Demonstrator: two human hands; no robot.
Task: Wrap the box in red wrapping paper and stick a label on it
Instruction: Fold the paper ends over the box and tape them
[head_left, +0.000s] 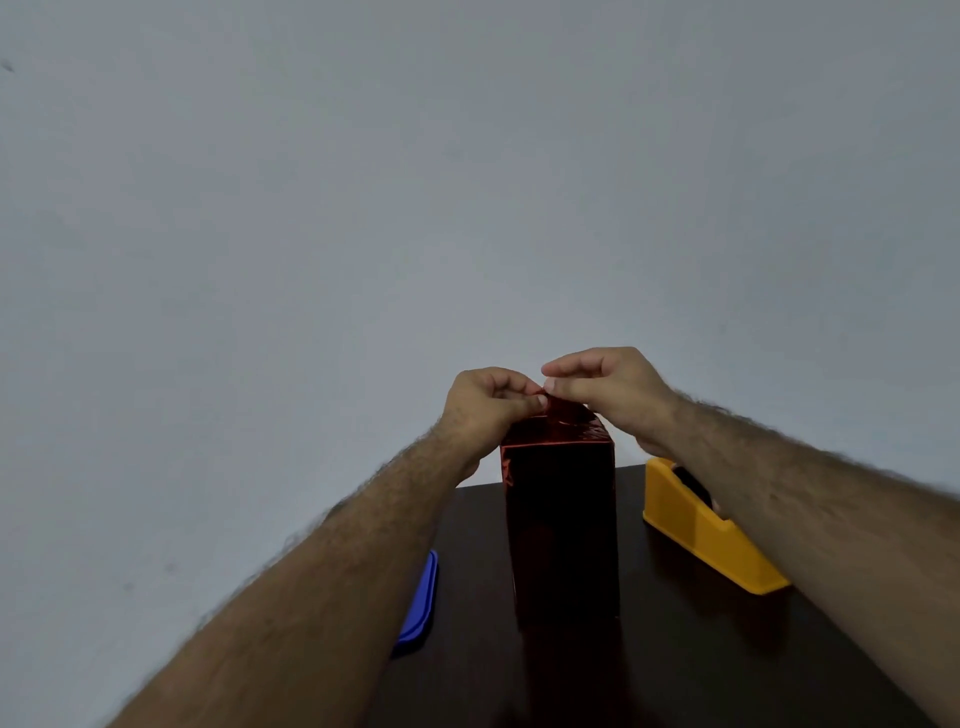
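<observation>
A tall box (561, 525) covered in shiny red wrapping paper stands upright on the dark table (675, 649). Its top end shows folded, creased paper flaps (569, 421). My left hand (485, 402) is at the top left of the box with its fingers curled, pinching the tip of a paper flap. My right hand (605, 387) is at the top right, thumb and fingers pinching the same flap tip from the other side. No label is in sight.
A yellow tape dispenser (696, 525) sits on the table right of the box, partly under my right forearm. A flat blue lid-like object (418, 603) lies at the table's left edge. A plain grey wall fills the background.
</observation>
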